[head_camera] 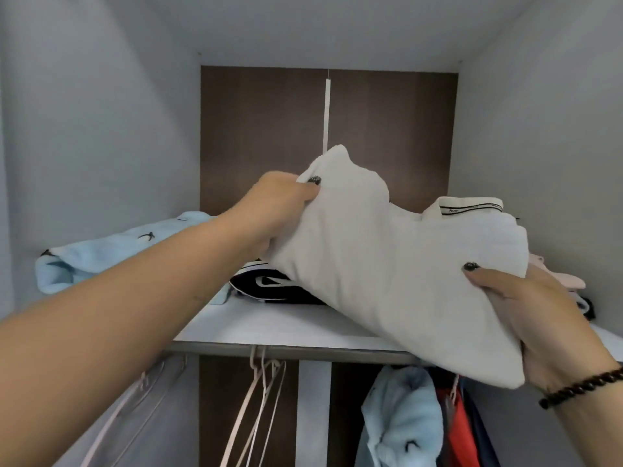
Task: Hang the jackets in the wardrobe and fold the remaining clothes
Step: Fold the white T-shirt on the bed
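A folded white garment (387,264) is held above the wardrobe's upper shelf (269,326), tilted with its far left end raised. My left hand (279,210) grips its far left corner, thumb on top. My right hand (539,311) holds its near right edge from below, thumb pressed on the cloth. Under it on the shelf lies a black garment with white stripes (273,286). Behind it sits a folded cream garment with a black-lined collar (468,207).
A light blue fleece garment (111,257) lies at the shelf's left. Pink cloth (556,278) shows at the right. Below the shelf, empty pale hangers (259,406) hang from the rail beside a hung light blue jacket (401,423) and red and navy clothes (462,429).
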